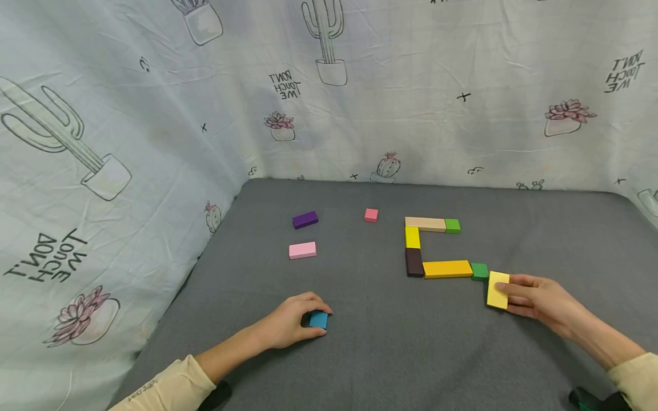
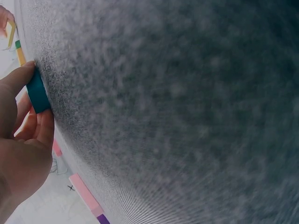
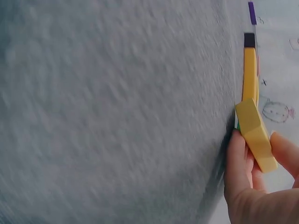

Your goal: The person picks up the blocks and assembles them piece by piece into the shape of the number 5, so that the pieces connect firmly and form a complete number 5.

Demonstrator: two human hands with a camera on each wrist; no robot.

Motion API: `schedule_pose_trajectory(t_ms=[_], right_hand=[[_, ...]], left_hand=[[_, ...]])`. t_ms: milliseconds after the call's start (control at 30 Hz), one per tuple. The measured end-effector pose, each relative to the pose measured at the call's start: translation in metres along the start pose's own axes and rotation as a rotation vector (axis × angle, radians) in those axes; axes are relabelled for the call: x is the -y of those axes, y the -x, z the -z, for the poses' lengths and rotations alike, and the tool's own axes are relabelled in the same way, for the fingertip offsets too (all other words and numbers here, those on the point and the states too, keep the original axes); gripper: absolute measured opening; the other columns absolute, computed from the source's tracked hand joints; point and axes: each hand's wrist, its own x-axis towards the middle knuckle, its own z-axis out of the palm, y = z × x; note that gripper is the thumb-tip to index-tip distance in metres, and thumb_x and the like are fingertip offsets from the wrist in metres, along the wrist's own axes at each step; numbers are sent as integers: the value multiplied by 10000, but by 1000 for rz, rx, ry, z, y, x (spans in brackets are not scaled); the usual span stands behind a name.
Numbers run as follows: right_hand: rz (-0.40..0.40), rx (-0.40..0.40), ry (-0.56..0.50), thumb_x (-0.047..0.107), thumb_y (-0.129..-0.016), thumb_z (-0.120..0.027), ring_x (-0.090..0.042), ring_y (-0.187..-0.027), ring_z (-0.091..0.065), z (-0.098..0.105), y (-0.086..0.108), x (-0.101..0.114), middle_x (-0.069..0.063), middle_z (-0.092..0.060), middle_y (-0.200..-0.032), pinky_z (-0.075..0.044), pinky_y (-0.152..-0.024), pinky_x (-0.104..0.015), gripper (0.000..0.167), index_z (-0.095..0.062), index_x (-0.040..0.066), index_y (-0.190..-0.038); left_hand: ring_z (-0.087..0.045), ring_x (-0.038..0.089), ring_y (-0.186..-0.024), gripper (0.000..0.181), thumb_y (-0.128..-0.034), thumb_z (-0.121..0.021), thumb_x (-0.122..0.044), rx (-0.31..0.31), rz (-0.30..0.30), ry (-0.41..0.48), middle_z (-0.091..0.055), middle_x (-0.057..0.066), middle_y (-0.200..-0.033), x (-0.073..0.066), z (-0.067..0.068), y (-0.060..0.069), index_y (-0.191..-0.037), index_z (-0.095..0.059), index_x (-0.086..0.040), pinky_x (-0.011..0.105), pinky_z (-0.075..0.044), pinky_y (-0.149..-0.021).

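Between thumb and fingers my left hand (image 1: 289, 321) pinches a blue block (image 1: 319, 319) at the cloth, left of centre. My right hand (image 1: 547, 302) grips a pale yellow block (image 1: 497, 290), thumb on top, just right of a green block (image 1: 480, 272). That green block ends a row with a long orange-yellow block (image 1: 447, 269). A dark brown block (image 1: 413, 262), a yellow block (image 1: 412, 237), a beige block (image 1: 425, 224) and a light green block (image 1: 452, 226) continue the line upward and then right. In the right wrist view the pale yellow block (image 3: 256, 135) looks tilted.
Loose on the grey cloth (image 1: 360, 354) lie a purple block (image 1: 305, 220), a pink block (image 1: 302, 250) and a small coral block (image 1: 371, 215). A printed white curtain (image 1: 411, 114) borders the surface at the back and left.
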Motion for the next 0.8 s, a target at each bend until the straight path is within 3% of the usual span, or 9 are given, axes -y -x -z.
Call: schedule_pose_trajectory(t_ms=[267,500,800], right_hand=[[-26,-12,48,329,-946,-611,-140,-989,-585,-13,0,-1,-358,-325,-1347,-496,-848,-369,846,-131,-202,-1399],[-73,-76,44,311,-905,-675,-102,-870,-595,-22,-1,4,-154,-526,-1140,-519,-785,-333,799,-249,-193,-1355],[-104,-131,83,318,-893,-688,-102,-769,-602,-28,0,15,-84,-573,-968,-531,-715,-298,778,-313,-213,-1321]], left_hand=[[-528,95,-931,308,-870,-726,-215,-3,-7,-8,-577,-12,-1102,1,0,0,-1145,-652,-97,230,-466,-768],[-529,100,-934,304,-869,-726,-198,5,-7,-10,-578,-5,-1100,-1,0,0,-1143,-651,-87,237,-465,-775],[-529,99,-923,301,-871,-724,-209,-4,-13,-8,-576,-10,-1097,-1,1,0,-1141,-652,-96,234,-466,-765]])
